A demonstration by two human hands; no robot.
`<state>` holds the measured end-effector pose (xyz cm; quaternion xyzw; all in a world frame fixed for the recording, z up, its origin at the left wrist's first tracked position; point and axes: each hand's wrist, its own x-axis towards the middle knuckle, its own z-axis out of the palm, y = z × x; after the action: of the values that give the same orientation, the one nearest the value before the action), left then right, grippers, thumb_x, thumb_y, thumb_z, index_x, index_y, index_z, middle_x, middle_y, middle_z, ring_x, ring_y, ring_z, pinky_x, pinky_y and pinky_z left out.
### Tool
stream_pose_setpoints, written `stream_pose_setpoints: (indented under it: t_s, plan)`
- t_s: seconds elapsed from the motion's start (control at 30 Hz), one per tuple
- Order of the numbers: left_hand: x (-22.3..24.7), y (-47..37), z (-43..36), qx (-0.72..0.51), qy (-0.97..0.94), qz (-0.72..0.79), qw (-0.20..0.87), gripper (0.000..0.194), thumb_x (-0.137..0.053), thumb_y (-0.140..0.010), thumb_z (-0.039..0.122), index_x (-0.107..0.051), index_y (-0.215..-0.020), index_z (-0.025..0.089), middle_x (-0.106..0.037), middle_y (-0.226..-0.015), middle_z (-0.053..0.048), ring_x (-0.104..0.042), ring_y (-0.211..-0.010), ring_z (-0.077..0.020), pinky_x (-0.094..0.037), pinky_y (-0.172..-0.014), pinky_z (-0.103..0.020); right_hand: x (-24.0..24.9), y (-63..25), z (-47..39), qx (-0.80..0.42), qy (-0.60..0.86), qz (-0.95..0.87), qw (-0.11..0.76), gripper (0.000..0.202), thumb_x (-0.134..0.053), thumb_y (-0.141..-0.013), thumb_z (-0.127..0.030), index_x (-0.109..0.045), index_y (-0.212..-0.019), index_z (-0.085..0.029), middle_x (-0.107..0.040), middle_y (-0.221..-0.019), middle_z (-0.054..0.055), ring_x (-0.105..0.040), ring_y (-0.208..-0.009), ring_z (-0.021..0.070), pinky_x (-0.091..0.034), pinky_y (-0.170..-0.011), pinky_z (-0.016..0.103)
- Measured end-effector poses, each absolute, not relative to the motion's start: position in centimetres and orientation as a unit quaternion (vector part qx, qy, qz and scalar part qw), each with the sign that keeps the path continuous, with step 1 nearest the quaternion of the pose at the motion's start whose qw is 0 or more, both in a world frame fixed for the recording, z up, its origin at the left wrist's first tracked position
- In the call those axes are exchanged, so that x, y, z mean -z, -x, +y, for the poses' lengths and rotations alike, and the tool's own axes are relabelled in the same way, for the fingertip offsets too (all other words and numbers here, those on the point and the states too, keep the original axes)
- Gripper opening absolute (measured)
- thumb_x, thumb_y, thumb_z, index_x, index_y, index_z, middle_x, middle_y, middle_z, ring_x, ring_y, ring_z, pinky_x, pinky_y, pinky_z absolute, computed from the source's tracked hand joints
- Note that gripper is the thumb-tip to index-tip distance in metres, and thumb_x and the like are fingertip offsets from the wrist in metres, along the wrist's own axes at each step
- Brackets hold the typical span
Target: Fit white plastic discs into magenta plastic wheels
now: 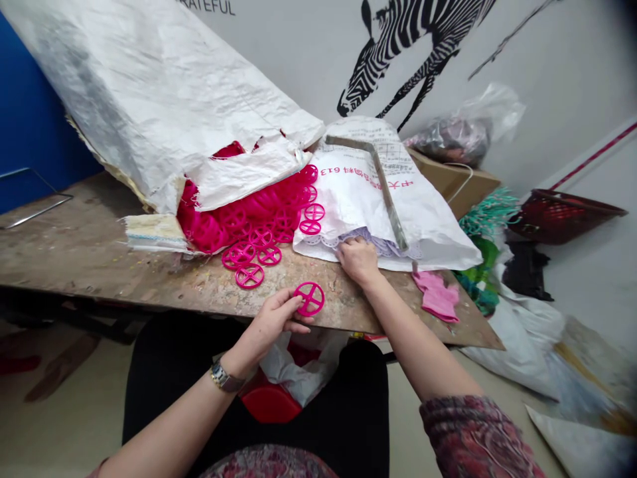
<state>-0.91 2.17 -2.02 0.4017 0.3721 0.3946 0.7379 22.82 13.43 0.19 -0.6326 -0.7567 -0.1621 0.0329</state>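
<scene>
Pinching one flat magenta plastic ring with crossed spokes (310, 299), my left hand (273, 318) holds it near the front edge of the worn brown worktop (149, 275). My right hand (359, 259) is apart from it, fingers curled at the lilac, scalloped, lace-like pieces (382, 247) in the mouth of the flat white printed sack (343, 199); I cannot tell whether they have closed on any. My pinch takes only one side of the rim, so a slack thumb could drop the ring over that edge. A hard tug at the lilac pieces might slide the bent grey metal bar (385, 182) lying on the sack. The loose magenta rings (249, 276) before the torn white sack (174, 86) could scatter if my left arm brushed them.
</scene>
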Motion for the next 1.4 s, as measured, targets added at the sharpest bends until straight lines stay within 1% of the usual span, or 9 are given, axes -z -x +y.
stream_pose_setpoints:
  t_s: [0.27, 0.4, 0.57, 0.67, 0.77, 0.87, 1.07, 1.27, 1.4]
  plan:
    - [2.0, 0.8, 2.3, -0.396, -0.392, 0.377, 0.739, 0.031, -0.066, -0.085, 0.040, -0.057, -0.101, 0.016, -0.070, -0.089, -0.006, -0.073, -0.077, -0.0180, -0.061, -0.061, -0.025, -1.4, -24.0, 12.5, 0.180, 0.621, -0.761, 0.062, 0.031, -0.039, -0.099, -0.025, -0.069, -0.104, -0.019, -0.070, -0.105, 0.012, -0.051, -0.102, 0.0260, -0.030, -0.081, 0.036]
    - [1.6, 0.9, 2.1, -0.400, -0.388, 0.368, 0.744, 0.028, -0.065, -0.086, 0.038, -0.056, -0.099, 0.015, -0.071, -0.091, -0.008, -0.072, -0.078, -0.0179, -0.061, -0.063, -0.026, -1.9, -24.2, 10.4, 0.150, 0.628, -0.738, 0.194, 0.032, -0.040, -0.098, -0.031, -0.069, -0.102, -0.018, -0.070, -0.101, 0.012, -0.055, -0.099, 0.0266, -0.035, -0.086, 0.036]
    - [1.2, 1.1, 2.0, -0.408, -0.376, 0.361, 0.750, 0.029, -0.067, -0.084, 0.038, -0.058, -0.100, 0.015, -0.068, -0.085, -0.006, -0.072, -0.076, -0.0179, -0.061, -0.062, -0.025, -1.3, -23.5, 7.4, -0.115, 0.631, -0.605, 0.472, 0.025, -0.054, -0.088, -0.041, -0.068, -0.089, -0.020, -0.068, -0.079, 0.004, -0.059, -0.069, 0.0198, -0.044, -0.067, 0.032]
    - [1.1, 1.0, 2.0, -0.409, -0.374, 0.368, 0.747, 0.029, -0.067, -0.084, 0.036, -0.058, -0.101, 0.014, -0.067, -0.084, -0.005, -0.072, -0.073, -0.0171, -0.060, -0.061, -0.025, -0.8, -22.6, 5.6, -0.329, 0.593, -0.487, 0.551, 0.031, -0.071, -0.071, -0.049, -0.066, -0.083, -0.020, -0.063, -0.068, -0.003, -0.051, -0.052, 0.0117, -0.041, -0.052, 0.025]
    - [1.0, 0.9, 1.8, -0.408, -0.389, 0.375, 0.736, 0.027, -0.066, -0.085, 0.035, -0.059, -0.102, 0.015, -0.067, -0.085, -0.004, -0.071, -0.071, -0.0159, -0.060, -0.063, -0.026, -0.8, -21.5, 3.6, -0.468, 0.546, -0.387, 0.577, 0.037, -0.084, -0.058, -0.044, -0.066, -0.080, -0.020, -0.062, -0.068, -0.005, -0.049, -0.049, 0.0071, -0.039, -0.048, 0.020]
    - [1.1, 0.9, 1.6, -0.410, -0.436, 0.389, 0.700, 0.023, -0.064, -0.086, 0.034, -0.063, -0.101, 0.016, -0.068, -0.091, -0.005, -0.071, -0.074, -0.0174, -0.059, -0.067, -0.028, -1.0, -20.5, 1.7, -0.533, 0.511, -0.320, 0.594, 0.038, -0.088, -0.055, -0.041, -0.063, -0.076, -0.021, -0.060, -0.066, -0.006, -0.049, -0.050, 0.0064, -0.039, -0.047, 0.019]
    - [0.8, 1.6, 1.2, -0.431, -0.667, 0.367, 0.485, 0.020, -0.064, -0.085, 0.022, -0.074, -0.102, 0.024, -0.069, -0.109, -0.008, -0.062, -0.106, -0.0242, -0.047, -0.101, -0.041, -0.6, -19.0, -0.8, -0.567, 0.503, -0.302, 0.579, 0.036, -0.085, -0.062, -0.044, -0.063, -0.078, -0.020, -0.063, -0.070, -0.002, -0.054, -0.058, 0.0108, -0.043, -0.049, 0.021]
    - [0.5, 1.9, 0.8, -0.412, -0.711, 0.331, 0.464, 0.025, -0.062, -0.086, 0.018, -0.073, -0.107, 0.025, -0.065, -0.124, -0.009, -0.058, -0.119, -0.0255, -0.039, -0.110, -0.044, 0.0, -17.9, -1.9, -0.568, 0.505, -0.339, 0.554, 0.033, -0.082, -0.067, -0.047, -0.062, -0.077, -0.022, -0.067, -0.078, -0.001, -0.061, -0.068, 0.0148, -0.051, -0.060, 0.026]
    - [0.5, 2.0, 0.7, -0.394, -0.744, 0.308, 0.444, 0.027, -0.058, -0.088, 0.016, -0.071, -0.110, 0.024, -0.061, -0.132, -0.010, -0.054, -0.126, -0.0257, -0.036, -0.113, -0.045, 0.4, -17.7, -2.2, -0.601, 0.495, -0.304, 0.549, 0.032, -0.083, -0.067, -0.043, -0.062, -0.078, -0.021, -0.067, -0.074, -0.003, -0.059, -0.062, 0.0119, -0.048, -0.056, 0.022]
